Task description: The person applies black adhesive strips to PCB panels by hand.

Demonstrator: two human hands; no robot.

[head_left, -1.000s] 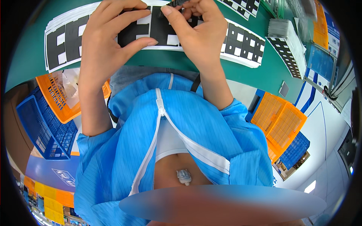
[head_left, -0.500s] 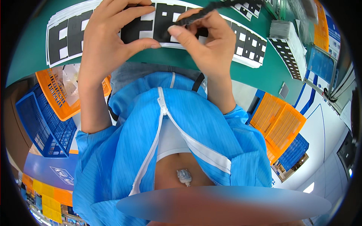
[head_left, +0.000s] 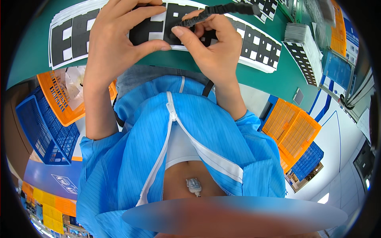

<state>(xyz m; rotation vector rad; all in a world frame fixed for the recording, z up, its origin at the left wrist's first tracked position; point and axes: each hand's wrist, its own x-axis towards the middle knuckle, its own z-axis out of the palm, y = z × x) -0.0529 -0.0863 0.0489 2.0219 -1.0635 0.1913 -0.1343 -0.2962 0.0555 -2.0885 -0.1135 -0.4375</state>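
Observation:
A fanned stack of white sheets (head_left: 59, 65) bearing black cut-out pieces (head_left: 149, 28) lies across the green table in front of me. My left hand (head_left: 115, 41) rests over its left part, thumb and fingers spread apart with the black pieces between them. In my right hand (head_left: 212, 49), thumb and fingers pinch a black, ribbed, pen-like tool (head_left: 210, 14). Its working end points down-left at a black piece near the middle of the sheets. The very tip is dark against the dark piece, so I cannot tell whether it touches.
Another pile of white sheets with black pieces (head_left: 299, 51) stands at the right on the green table (head_left: 274, 85). Further sheets (head_left: 266, 8) lie at the back. Below left are an orange basket (head_left: 59, 99) and a blue crate (head_left: 43, 127); orange (head_left: 291, 131) and blue crates sit lower right.
My right hand has shifted slightly left with the pen-like tool, whose outer end has swung lower. My left hand has stayed almost still over the sheets.

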